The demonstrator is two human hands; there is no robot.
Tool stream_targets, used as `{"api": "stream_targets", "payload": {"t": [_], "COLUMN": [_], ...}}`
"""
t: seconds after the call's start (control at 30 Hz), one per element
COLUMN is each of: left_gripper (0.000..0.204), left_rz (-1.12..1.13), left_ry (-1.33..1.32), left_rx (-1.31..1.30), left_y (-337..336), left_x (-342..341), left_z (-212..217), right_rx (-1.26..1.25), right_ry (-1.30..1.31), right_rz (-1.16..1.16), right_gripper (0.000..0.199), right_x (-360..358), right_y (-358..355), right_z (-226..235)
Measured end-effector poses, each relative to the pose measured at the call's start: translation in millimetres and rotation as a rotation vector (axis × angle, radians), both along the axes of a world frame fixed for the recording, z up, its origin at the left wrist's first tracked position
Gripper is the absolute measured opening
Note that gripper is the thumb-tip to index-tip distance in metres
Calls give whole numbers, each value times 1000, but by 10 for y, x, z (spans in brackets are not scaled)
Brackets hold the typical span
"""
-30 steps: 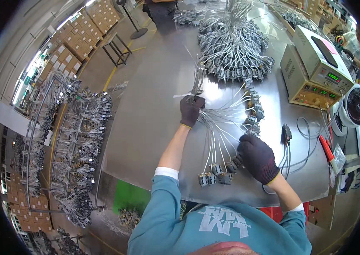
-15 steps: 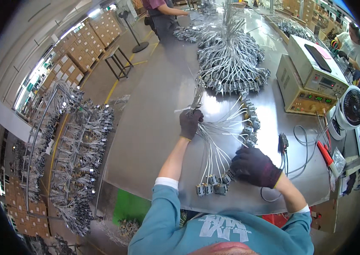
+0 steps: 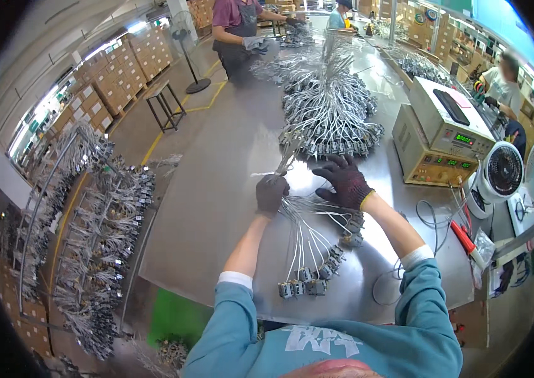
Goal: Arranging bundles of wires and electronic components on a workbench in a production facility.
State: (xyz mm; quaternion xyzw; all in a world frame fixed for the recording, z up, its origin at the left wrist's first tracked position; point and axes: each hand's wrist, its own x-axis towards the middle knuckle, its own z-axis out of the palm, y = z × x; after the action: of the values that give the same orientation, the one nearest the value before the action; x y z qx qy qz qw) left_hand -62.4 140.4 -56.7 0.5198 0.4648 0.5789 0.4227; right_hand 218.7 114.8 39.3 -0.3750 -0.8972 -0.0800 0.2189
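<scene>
My left hand (image 3: pixel 272 194), in a dark glove, is closed round a bunch of thin white-grey cables (image 3: pixel 300 228). Their loose ends stick up beyond the fist. On the near side the cables fan out to small grey block-shaped connectors (image 3: pixel 305 283) lying on the metal table. A second group of connectors (image 3: pixel 351 232) sits just below my right hand (image 3: pixel 344 181). That hand, also in a dark glove, reaches across the right-hand cables with its fingers spread. It grips nothing that I can see. Right beyond it rises a big heap of similar cables (image 3: pixel 330 116).
Stacked bench instruments (image 3: pixel 440 148) with lit displays and a white fan (image 3: pixel 503 167) stand on the right. Red-handled probes (image 3: pixel 463 238) and leads lie nearby. Racks of hanging cables (image 3: pixel 100 252) fill the left. Co-workers stand at the far left (image 3: pixel 235 25) and far right (image 3: pixel 503 88).
My right hand has left the near connectors and moved forward, fingers now spread. My left hand keeps hold of the cables. The whole view has shifted, showing more of the far co-workers.
</scene>
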Motion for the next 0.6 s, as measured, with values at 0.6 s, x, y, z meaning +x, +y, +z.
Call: {"api": "stream_targets", "payload": {"t": [0.6], "left_gripper": [22], "left_rz": [-31], "left_ry": [488], "left_rx": [216], "left_y": [5], "left_x": [-111], "left_z": [-106], "right_rx": [-375], "right_ry": [51], "right_rz": [-177], "right_gripper": [40], "right_x": [586], "right_y": [-533], "right_z": [-66]}}
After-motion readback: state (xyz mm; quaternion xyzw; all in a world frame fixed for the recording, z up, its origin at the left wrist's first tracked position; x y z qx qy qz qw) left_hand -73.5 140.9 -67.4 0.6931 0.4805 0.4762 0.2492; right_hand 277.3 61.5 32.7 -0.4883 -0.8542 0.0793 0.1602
